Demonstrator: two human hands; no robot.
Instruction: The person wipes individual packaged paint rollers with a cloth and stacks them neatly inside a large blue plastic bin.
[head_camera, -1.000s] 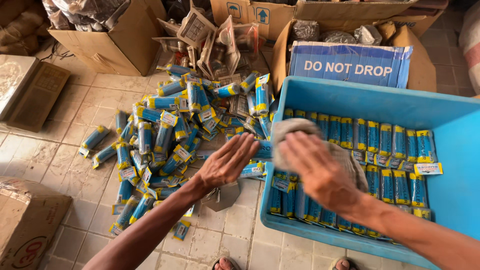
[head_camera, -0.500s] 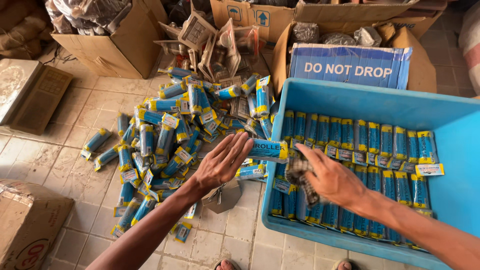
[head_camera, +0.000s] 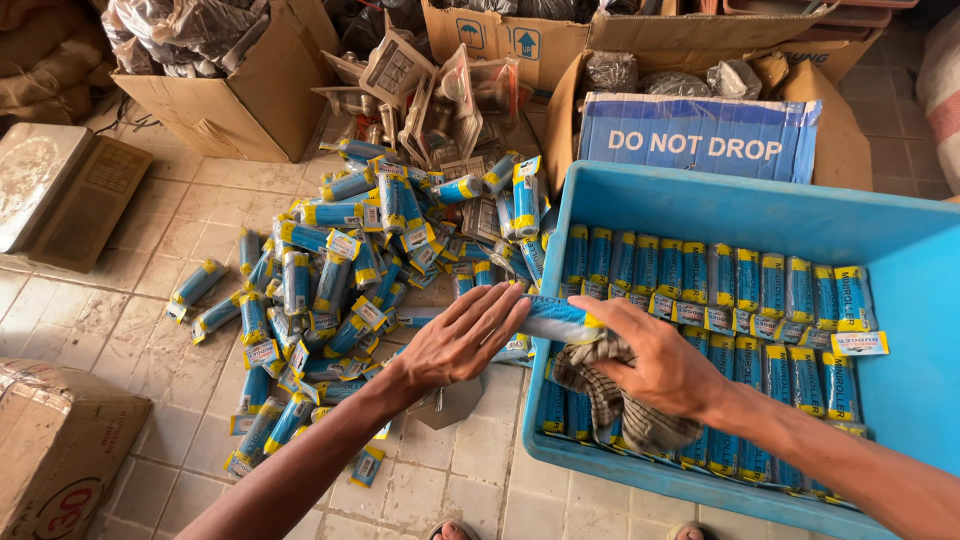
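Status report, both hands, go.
Left hand and right hand hold one blue packet over the blue crate's edge. Checked cloth under right hand. Loose packets piled on floor.

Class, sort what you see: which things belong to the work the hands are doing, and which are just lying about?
In use:
left hand and right hand, both on one blue packet
checked cloth
blue crate with packed rows
packet pile on the floor

Lying about:
weighing scale
cardboard boxes
clear blister packs
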